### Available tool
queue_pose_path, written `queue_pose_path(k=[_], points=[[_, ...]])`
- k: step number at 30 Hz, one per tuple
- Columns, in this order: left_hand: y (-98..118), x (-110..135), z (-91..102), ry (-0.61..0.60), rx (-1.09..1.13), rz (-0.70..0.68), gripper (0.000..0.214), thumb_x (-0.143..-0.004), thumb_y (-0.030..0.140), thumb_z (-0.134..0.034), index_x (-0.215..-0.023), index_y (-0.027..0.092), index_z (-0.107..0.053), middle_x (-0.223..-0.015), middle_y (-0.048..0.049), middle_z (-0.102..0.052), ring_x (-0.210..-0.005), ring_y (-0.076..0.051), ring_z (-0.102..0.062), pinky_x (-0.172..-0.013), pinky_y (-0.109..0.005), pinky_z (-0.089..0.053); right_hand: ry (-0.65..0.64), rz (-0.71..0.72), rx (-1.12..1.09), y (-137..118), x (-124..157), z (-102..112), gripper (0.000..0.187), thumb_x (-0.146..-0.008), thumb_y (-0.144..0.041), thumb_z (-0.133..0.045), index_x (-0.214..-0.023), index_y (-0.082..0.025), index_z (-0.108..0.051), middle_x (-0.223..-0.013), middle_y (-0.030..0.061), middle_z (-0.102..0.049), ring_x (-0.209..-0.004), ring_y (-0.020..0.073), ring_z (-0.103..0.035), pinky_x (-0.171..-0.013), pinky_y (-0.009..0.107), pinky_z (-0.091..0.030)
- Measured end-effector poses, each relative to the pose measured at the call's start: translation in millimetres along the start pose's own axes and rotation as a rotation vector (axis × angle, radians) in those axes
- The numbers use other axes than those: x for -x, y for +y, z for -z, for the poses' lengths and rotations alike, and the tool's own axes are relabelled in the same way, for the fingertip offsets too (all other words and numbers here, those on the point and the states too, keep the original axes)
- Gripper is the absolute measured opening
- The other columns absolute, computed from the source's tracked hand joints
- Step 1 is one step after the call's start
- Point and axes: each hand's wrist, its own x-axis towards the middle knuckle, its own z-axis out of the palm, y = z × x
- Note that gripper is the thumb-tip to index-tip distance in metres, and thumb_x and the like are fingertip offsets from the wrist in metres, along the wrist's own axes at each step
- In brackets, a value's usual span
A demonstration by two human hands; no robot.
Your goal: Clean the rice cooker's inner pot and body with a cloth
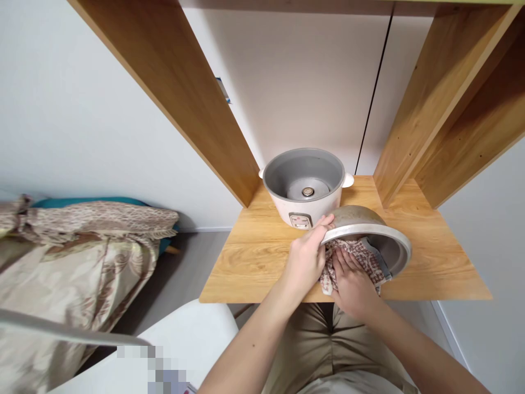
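Wiping seems under way: left hand [307, 256] curled closed over the rim of a round grey metal pot [356, 216], tipped sideways above the wooden desk [241, 262]. Right hand [353, 282] nearly flat, fingers extended, against a brown-and-white patterned cloth [372, 257] at the pot's mouth. Pot already out of the round white rice cooker [281, 206] behind; wiping looks unfinished.

Worktop [246, 268]: across middle, wall [303, 82] behind. At back of worktop: cooker [303, 189], between left board [184, 104] and right board [430, 104]. Before cooker, slightly right: pot [359, 218], tipped, mouth toward front. In pot, hanging past rim: cloth [372, 260]. On cloth: right grip [353, 280]. On pot's left rim: left grip [307, 254]. Front left, below worktop: chair [200, 323]. Beyond chair, farther left: blanket [118, 262]. Before worktop: legs [303, 339].
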Motion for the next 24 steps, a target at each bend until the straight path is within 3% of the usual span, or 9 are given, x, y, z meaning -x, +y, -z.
queue_pose_path(k=[6, 15, 21, 24], points=[[-10.2, -4.5, 8.6, 0.014, -0.038, 0.011, 0.060, -0.083, -0.010, -0.043, -0.128, 0.021, -0.069, -0.144, -0.0036, -0.071, -0.133, -0.019, -0.068, -0.114, -0.032, -0.057, 0.082, 0.003, -0.091, -22.4, -23.4, -8.8, 0.070, -0.095, -0.026, -0.058, -0.156, 0.005, -0.045, -0.161, 0.0296, -0.045, -0.154, 0.0355, -0.043, -0.129, 0.052, -0.036], [-23.9, -16.6, 12.1, 0.007, -0.052, 0.046, 0.061, -0.082, -0.008, -0.044, -0.128, 0.023, -0.070, -0.144, -0.0029, -0.071, -0.127, -0.019, -0.072, -0.112, -0.034, -0.059, 0.152, 0.020, -0.220, -27.4, -48.7, -16.5, 0.073, -0.095, -0.025, -0.056, -0.158, 0.008, -0.040, -0.161, 0.0326, -0.045, -0.153, 0.0377, -0.043, -0.129, 0.056, -0.035], [-33.2, 3.6, 3.7, 0.220, -0.019, 0.157, 0.039, -0.090, 0.009, -0.060, -0.127, 0.019, -0.066, -0.145, -0.0104, -0.070, -0.132, -0.024, -0.069, -0.114, -0.040, -0.056, 0.128, 0.015, -0.231, -29.2, -51.7, -15.8, 0.072, -0.094, -0.024, -0.054, -0.158, 0.007, -0.040, -0.162, 0.0310, -0.044, -0.155, 0.0372, -0.041, -0.129, 0.055, -0.034], [-40.3, 24.7, -4.9, 0.278, -0.018, 0.291, 0.034, -0.094, 0.021, -0.062, -0.128, 0.019, -0.066, -0.128, -0.0099, -0.078, -0.111, -0.023, -0.078, -0.099, -0.036, -0.062, 0.076, 0.011, -0.195, -28.5, -49.6, -13.3, 0.073, -0.093, -0.022, -0.055, -0.158, 0.007, -0.040, -0.164, 0.0301, -0.040, -0.156, 0.0366, -0.040, -0.130, 0.054, -0.034]])
